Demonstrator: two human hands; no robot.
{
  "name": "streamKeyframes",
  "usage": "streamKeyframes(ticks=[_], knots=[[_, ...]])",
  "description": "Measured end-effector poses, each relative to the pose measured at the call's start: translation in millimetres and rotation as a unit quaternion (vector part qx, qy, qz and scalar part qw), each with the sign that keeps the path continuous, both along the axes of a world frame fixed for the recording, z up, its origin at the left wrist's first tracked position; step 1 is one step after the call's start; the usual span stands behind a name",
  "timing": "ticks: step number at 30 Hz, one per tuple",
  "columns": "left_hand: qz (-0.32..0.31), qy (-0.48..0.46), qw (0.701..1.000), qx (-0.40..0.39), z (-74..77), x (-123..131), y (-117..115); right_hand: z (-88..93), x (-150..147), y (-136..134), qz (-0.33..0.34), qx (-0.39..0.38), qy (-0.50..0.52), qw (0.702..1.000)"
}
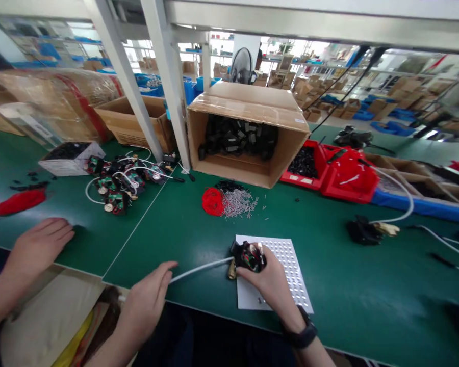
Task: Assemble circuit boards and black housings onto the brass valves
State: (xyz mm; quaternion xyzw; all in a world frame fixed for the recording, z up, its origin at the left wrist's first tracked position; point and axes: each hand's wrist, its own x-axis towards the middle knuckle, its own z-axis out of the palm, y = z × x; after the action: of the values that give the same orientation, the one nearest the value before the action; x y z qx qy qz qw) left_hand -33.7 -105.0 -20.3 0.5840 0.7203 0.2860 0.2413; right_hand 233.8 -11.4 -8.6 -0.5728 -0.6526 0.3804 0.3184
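Note:
My right hand [271,280], with a black watch on its wrist, grips a small black housing [251,256] whose open side shows a circuit board. A brass-coloured fitting [232,270] sits at the housing's left side. From there a white cable [202,267] runs left to my left hand [147,300], whose fingers are closed around it. Under the housing and my right hand lies a white sheet [296,275] with rows of small shiny round pieces. Beyond the sheet are a red coil of wire [213,201] and a heap of small grey pins [239,204].
A co-worker's hand [42,247] rests at left, near similar wired units [117,186]. A cardboard box [248,102] of black parts stands at the back. Red bins [309,163] and another black unit [363,229] are at right. Metal posts [168,76] rise behind the bench.

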Motion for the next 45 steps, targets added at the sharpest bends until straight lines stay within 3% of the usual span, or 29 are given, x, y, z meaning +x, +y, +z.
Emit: streamKeyframes(ticks=[2,4,7,10,12,16,21,25,29,37,45], knots=[[-0.010,0.100,0.989,0.108,-8.5,18.7,4.6,-3.6,-10.3,-3.6,-0.038,0.015,-0.020,0.999],[-0.069,0.127,0.978,0.147,-15.1,50.9,15.6,-3.3,-22.5,-9.5,-0.062,0.027,-0.033,0.997],[-0.145,0.057,0.980,0.125,-23.2,100.3,34.4,2.3,-32.8,-21.2,-0.063,0.017,-0.029,0.997],[-0.117,-0.055,0.986,0.104,-28.2,124.4,47.4,9.1,-26.5,-29.3,-0.017,-0.018,0.003,1.000],[-0.107,-0.124,0.983,0.084,-27.3,124.0,52.7,11.7,-15.7,-30.0,0.016,-0.036,0.023,0.999],[-0.165,-0.239,0.957,0.024,-14.7,104.5,58.3,9.0,5.6,-24.7,0.061,-0.082,0.082,0.991],[-0.253,-0.222,0.942,-0.003,2.4,82.0,55.8,-3.9,11.6,-27.5,0.102,-0.102,0.173,0.974],[-0.227,-0.241,0.944,-0.012,3.5,76.7,50.6,-13.3,5.8,-38.3,0.063,-0.118,0.218,0.967],[-0.215,-0.315,0.924,-0.021,-4.1,75.8,49.6,-17.3,4.4,-41.2,0.068,-0.141,0.251,0.955],[-0.260,-0.180,0.948,0.021,-5.0,76.6,52.7,-21.1,4.9,-37.5,0.035,-0.156,0.280,0.947],[-0.262,-0.181,0.948,0.018,11.9,82.5,70.0,-17.0,11.6,-31.4,0.039,-0.113,0.244,0.963]])
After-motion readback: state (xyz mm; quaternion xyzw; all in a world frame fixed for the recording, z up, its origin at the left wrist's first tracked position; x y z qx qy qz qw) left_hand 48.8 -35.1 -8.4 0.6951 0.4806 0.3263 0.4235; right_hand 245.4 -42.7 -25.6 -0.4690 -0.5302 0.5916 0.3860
